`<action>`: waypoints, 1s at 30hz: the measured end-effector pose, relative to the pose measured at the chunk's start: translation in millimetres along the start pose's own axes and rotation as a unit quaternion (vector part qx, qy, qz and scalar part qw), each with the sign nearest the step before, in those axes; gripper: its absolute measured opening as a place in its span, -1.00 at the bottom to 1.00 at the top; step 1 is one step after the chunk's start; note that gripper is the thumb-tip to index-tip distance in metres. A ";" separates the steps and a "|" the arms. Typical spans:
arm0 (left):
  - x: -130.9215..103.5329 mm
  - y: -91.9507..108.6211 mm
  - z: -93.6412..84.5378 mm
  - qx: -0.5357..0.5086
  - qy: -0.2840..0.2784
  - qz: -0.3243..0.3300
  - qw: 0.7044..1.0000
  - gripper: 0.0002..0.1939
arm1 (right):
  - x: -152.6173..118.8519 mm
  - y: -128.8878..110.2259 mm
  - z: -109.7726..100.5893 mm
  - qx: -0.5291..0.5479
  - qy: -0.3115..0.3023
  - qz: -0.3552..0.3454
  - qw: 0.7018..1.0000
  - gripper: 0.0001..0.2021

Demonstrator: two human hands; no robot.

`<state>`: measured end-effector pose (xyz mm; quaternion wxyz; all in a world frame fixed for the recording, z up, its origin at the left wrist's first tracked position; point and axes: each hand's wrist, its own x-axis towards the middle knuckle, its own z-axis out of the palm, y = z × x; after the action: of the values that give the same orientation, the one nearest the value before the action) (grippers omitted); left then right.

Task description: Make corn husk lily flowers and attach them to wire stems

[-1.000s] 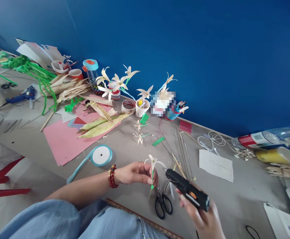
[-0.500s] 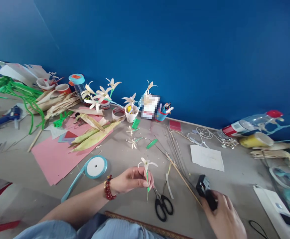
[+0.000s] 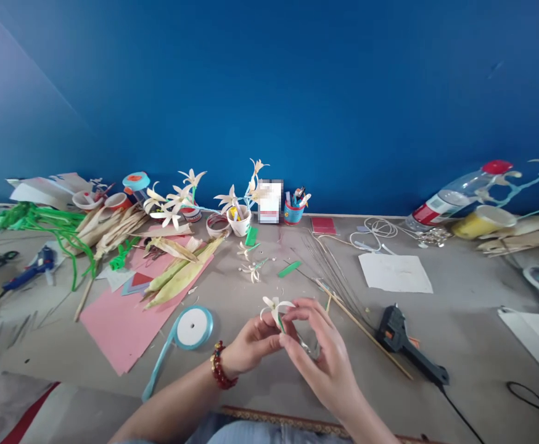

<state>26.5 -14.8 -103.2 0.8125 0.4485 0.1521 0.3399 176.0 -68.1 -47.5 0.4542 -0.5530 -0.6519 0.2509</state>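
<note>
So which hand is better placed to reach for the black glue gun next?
Likely the right hand: the black glue gun lies to its right. Both hands meet at the white flower, but the left hand is farther from the gun.

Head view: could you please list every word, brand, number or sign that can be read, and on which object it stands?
No text can be read.
Red-capped bottle: label print too small and blurred.
White rectangle by the wall: pixelated, unreadable.
White cup: small mark, too small to read.
Pen cup: yellow marking, too blurred.
Held white flower: no writing visible.
</note>
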 end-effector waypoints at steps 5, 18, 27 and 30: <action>-2.0 -7.3 -2.6 0.010 0.036 0.024 0.999 -0.70 | 4.8 1.5 21.0 0.067 0.034 0.021 0.997 -0.90; -8.8 -10.5 -6.6 0.044 0.071 -0.004 0.996 -0.67 | 6.7 -5.2 29.6 0.143 0.079 0.038 0.986 -0.93; -11.2 -14.6 -10.0 0.041 0.087 -0.001 0.995 -0.70 | 6.5 -6.1 35.6 0.190 0.074 0.058 0.977 -0.93; -10.8 -13.3 -9.9 0.044 0.084 -0.004 0.996 -0.69 | 6.8 -6.5 35.7 0.191 0.071 0.064 0.977 -0.92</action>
<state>18.8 -21.0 -120.4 0.7780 0.4531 0.2362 0.3656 141.9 -57.1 -56.4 0.5796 -0.5131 -0.5210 0.3598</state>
